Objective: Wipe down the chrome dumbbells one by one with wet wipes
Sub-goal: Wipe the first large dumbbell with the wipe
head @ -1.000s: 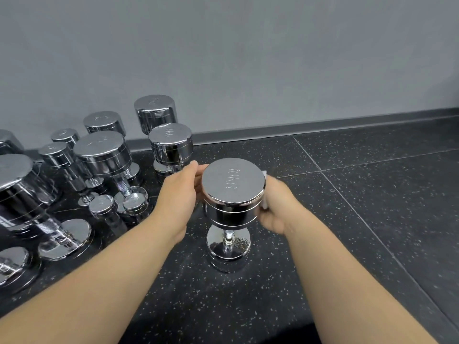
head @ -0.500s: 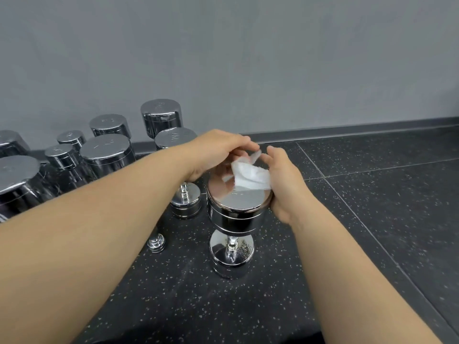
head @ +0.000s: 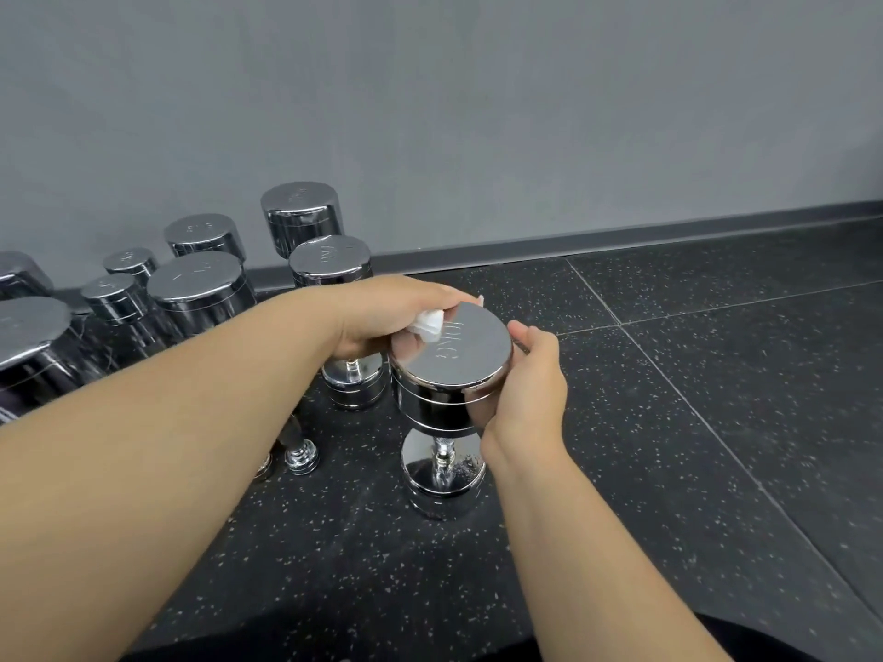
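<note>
A chrome dumbbell (head: 458, 360) stands upright on its lower head on the black speckled rubber floor (head: 669, 422), a little in front of the person and just right of a cluster of other chrome dumbbells (head: 200, 289). These also stand on end, along the grey wall (head: 430, 112) and its dark baseboard (head: 621, 238). The flat top face of the upright dumbbell is engraved "10KG". The left hand (head: 382, 312) reaches over from the left, its fingers curled round a bunched white wet wipe (head: 428, 325). It presses the wipe onto the far left edge of that top face. The right hand (head: 528, 389) wraps the right side of the upper head, with the fingers bent round the rim and the palm against the cylinder wall, gripping it. The knurled handle and lower head show below, between the two forearms.
</note>
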Demonstrator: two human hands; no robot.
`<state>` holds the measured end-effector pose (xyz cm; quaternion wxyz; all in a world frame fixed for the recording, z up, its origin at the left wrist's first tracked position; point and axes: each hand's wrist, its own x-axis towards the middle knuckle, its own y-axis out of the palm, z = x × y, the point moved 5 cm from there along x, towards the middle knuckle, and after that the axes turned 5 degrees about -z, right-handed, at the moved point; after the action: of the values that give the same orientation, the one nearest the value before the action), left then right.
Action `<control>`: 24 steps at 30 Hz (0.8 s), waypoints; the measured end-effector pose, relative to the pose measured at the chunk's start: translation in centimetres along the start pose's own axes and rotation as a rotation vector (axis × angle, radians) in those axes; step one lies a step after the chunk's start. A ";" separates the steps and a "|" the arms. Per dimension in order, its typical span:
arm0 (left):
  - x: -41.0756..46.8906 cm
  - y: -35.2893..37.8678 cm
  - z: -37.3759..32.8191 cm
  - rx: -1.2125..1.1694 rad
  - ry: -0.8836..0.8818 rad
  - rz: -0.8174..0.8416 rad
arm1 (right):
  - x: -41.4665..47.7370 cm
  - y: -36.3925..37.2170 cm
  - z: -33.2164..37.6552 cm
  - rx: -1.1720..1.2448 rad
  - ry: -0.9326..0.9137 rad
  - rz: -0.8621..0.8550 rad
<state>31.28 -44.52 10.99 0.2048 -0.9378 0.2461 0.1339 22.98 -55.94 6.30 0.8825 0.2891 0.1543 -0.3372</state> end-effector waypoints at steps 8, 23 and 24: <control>-1.9 0.4 5.6 -0.435 0.022 -0.173 | -0.7 0.3 0.1 -0.078 -0.064 -0.035; -1.8 1.8 5.7 -0.574 -0.037 -0.351 | -1.1 -0.1 -0.1 -0.013 0.016 -0.019; -2.7 2.7 6.4 -0.633 -0.025 -0.377 | -1.2 -0.1 -0.1 -0.020 0.012 -0.021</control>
<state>26.60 -42.69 5.45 -0.0715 -0.9819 0.0131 0.1749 22.06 -55.36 6.76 0.8809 0.2805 0.1663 -0.3432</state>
